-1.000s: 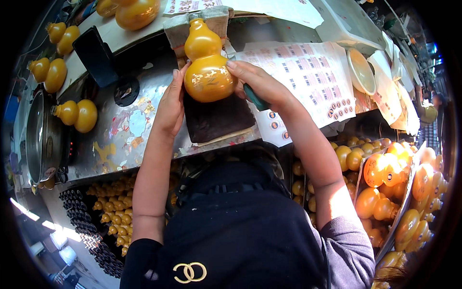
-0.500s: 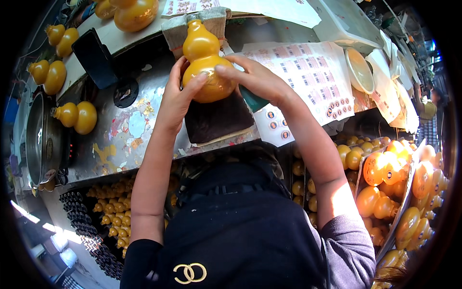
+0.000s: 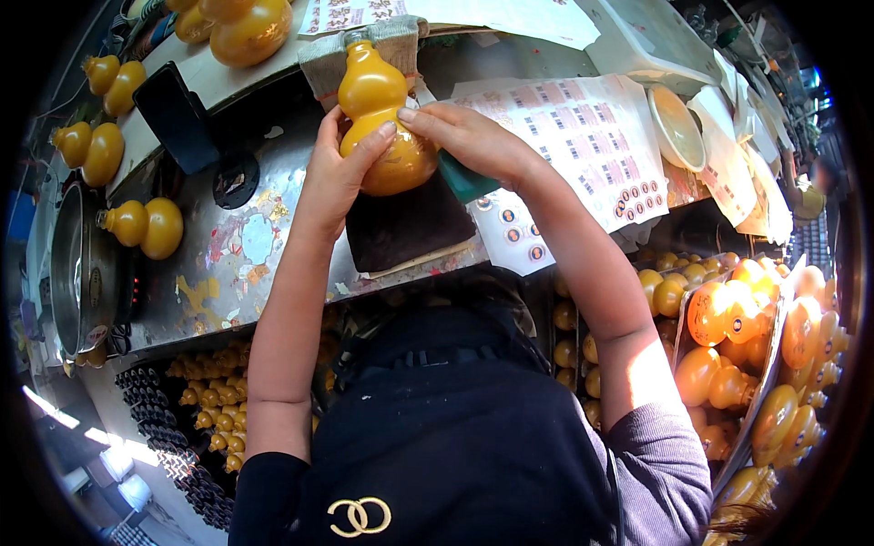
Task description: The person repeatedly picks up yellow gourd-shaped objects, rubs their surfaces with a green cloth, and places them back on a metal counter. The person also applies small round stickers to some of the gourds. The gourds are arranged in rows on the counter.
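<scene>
A glossy yellow gourd-shaped bottle (image 3: 373, 86) lies tilted on the workbench, its neck pointing away from me. The neck rests on a folded grey cloth (image 3: 319, 71), and its round base is over a dark brown pad (image 3: 414, 232). My left hand (image 3: 339, 173) is wrapped round the left side of the lower bulb, thumb on top. From the right, my right hand (image 3: 473, 141) grips the same bulb, its thumb near the waist and its other fingers mostly hidden. Beside that hand, a green object (image 3: 469, 180) is partly covered.
Printed label sheets (image 3: 583, 146) lie to the right, near a round bowl (image 3: 678, 129) and a white bin (image 3: 642, 45). A phone (image 3: 177, 114) stands at left, above a metal pan (image 3: 77, 268). More gourd bottles (image 3: 146, 227) surround the bench, with crates of them (image 3: 728, 314) below.
My right thumb has slid up and left toward the bottle's waist, and my left thumb has risen slightly on the lower bulb. The bottle stays on the cloth.
</scene>
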`<state>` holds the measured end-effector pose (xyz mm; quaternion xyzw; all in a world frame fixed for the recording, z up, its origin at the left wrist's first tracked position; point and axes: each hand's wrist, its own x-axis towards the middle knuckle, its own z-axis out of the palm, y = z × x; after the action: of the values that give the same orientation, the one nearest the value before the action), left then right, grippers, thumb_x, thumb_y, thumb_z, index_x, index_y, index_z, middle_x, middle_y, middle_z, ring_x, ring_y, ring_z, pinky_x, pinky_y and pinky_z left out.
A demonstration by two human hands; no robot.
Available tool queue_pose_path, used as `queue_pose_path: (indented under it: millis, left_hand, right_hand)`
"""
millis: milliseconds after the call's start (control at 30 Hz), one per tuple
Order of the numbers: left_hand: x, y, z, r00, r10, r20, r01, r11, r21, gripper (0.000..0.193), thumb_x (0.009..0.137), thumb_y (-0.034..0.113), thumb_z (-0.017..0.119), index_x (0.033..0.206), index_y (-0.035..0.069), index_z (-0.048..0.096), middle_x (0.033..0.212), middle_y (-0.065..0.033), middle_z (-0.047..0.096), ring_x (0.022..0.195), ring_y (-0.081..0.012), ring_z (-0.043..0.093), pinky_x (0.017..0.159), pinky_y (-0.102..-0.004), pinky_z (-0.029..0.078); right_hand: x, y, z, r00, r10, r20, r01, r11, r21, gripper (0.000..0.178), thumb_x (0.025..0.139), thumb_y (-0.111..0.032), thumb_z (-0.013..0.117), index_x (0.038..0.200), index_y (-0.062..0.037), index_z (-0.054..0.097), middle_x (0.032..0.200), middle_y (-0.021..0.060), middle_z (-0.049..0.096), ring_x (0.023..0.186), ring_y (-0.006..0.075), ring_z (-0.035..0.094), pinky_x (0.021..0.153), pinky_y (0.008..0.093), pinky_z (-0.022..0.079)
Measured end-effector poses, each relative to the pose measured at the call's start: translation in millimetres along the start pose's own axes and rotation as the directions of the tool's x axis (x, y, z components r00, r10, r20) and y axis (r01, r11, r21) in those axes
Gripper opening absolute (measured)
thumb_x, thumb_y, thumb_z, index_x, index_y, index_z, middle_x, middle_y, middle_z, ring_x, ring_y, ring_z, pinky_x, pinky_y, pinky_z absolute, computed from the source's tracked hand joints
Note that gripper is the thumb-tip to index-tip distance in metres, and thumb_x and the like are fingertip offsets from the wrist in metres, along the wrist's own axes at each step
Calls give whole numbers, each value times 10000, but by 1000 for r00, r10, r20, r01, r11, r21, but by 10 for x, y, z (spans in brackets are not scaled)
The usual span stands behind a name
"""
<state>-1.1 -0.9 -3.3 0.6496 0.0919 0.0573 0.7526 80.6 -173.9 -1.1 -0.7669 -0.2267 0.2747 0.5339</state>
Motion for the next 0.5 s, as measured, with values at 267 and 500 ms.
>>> queue_pose_path:
  millis: [267,500]
  left_hand:
    - [84,52,-54,998,-70,1,69,992,-103,690,869,284,675,1386,-32,344,1266,-137,519,1185,-185,500,1012,-297,385]
    - [8,-7,-23,999,16,33,-16,1000,-6,619,942,386,573,1390,5,381,1290,-120,516,1209,-176,487,1006,-294,391]
  right_hand:
    - [-96,-98,1,995,81,-58,-79,996,42,815,826,-708,506,1113,44,634,1054,173,650,949,239,631,855,319,466]
    - [11,-75,-21,999,5,-48,-18,964,-264,883,779,-739,508,1167,51,591,1038,205,634,936,269,634,833,354,484]
